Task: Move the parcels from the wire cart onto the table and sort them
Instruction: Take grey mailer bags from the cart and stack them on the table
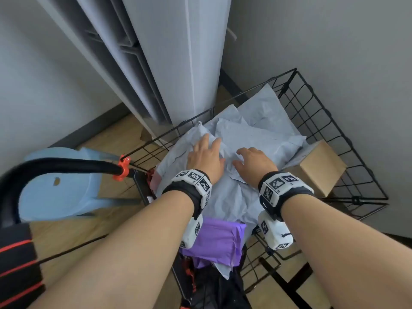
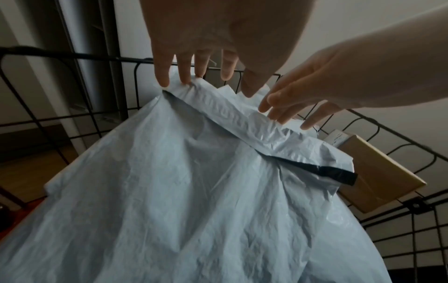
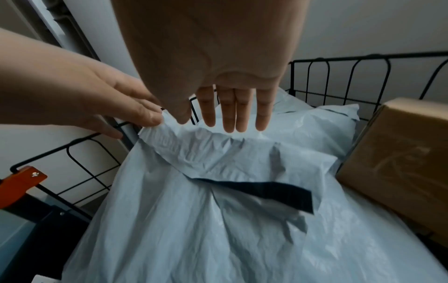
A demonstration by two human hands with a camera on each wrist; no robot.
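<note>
A black wire cart (image 1: pixel 295 71) holds several pale blue-grey plastic mailer parcels. The top mailer (image 1: pixel 231 197) (image 2: pixel 194 191) (image 3: pixel 194 220) lies crumpled with a folded flap and a dark strip. My left hand (image 1: pixel 206 152) (image 2: pixel 194 74) reaches over it with straight fingers, whose tips touch the flap's far edge. My right hand (image 1: pixel 249 159) (image 3: pixel 232 116) hovers just right of it, fingers straight and together, over the same flap. A brown cardboard box (image 1: pixel 316 168) (image 3: pixel 400 162) leans at the cart's right side. A purple mailer (image 1: pixel 214 239) lies nearer me.
A tall white floor unit (image 1: pixel 174 59) stands in the corner behind the cart. A light blue plastic stool (image 1: pixel 55 181) stands to the left on the wooden floor. The cart's black handle (image 1: pixel 66 165) with an orange clamp (image 1: pixel 121 168) runs along the left.
</note>
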